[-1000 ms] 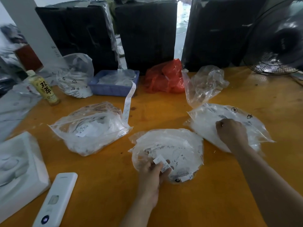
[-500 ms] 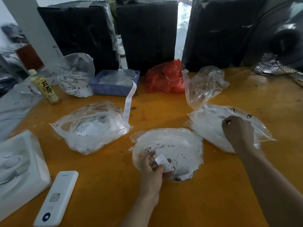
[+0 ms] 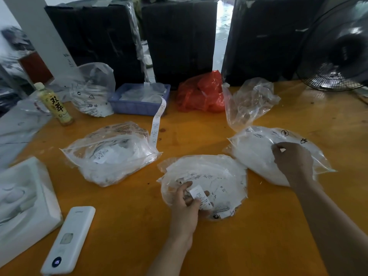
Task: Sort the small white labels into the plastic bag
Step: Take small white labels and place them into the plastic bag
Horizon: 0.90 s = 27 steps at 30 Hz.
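Note:
A clear plastic bag [image 3: 217, 172] of loose small white labels lies open at the table's front middle. My left hand [image 3: 186, 206] rests on its near edge and pinches one white printed label [image 3: 200, 197] between thumb and fingers. To the right lies a fuller clear bag [image 3: 256, 154] of white labels with black symbols printed on it. My right hand [image 3: 291, 162] sits on top of it, fingers curled, pinching the bag's film or a label near its top. A third bag of labels [image 3: 111, 156] lies at the left.
A blue tray [image 3: 139, 105] with a label strip [image 3: 156, 124] trailing out, a red bag [image 3: 201, 92], an empty clear bag [image 3: 249, 102], a bottle [image 3: 54, 104], a white device [image 3: 68, 240], a white foam box [image 3: 22, 198], a fan [image 3: 338, 48] and black boxes ring the orange table [image 3: 239, 246].
My right hand has slid to the right and farther back over the right bag. My left hand has shifted slightly, still pinching the label over the middle bag.

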### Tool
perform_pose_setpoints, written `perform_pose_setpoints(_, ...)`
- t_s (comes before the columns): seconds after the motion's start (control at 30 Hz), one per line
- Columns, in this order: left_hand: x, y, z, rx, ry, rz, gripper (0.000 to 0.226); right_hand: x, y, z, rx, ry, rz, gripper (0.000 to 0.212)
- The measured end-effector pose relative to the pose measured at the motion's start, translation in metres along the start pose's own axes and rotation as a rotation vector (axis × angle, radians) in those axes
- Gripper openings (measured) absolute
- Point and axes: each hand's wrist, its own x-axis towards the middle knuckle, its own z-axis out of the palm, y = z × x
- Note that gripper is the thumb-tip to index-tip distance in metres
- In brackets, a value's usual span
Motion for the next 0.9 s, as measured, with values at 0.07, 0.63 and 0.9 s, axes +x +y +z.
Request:
perform_pose_setpoints(0.07,-0.001,0.001,0.000,0.010,0.016,0.060,0.058,-0.004,-0.003,-0.007,0.050,0.032,0.001,0.028)
perform_pose_setpoints(0.63,-0.016,0.015,0.009,0.100,-0.183,0.125,0.050,-0.173,-0.082,0.019,0.328,-0.448,-0.306,0.024)
perform_pose_setpoints(0.9,-0.016,0.020,0.003,-0.003,-0.154,0.002,0.072,-0.173,-0.079,0.025,0.435,-0.353,-0.249,0.013)
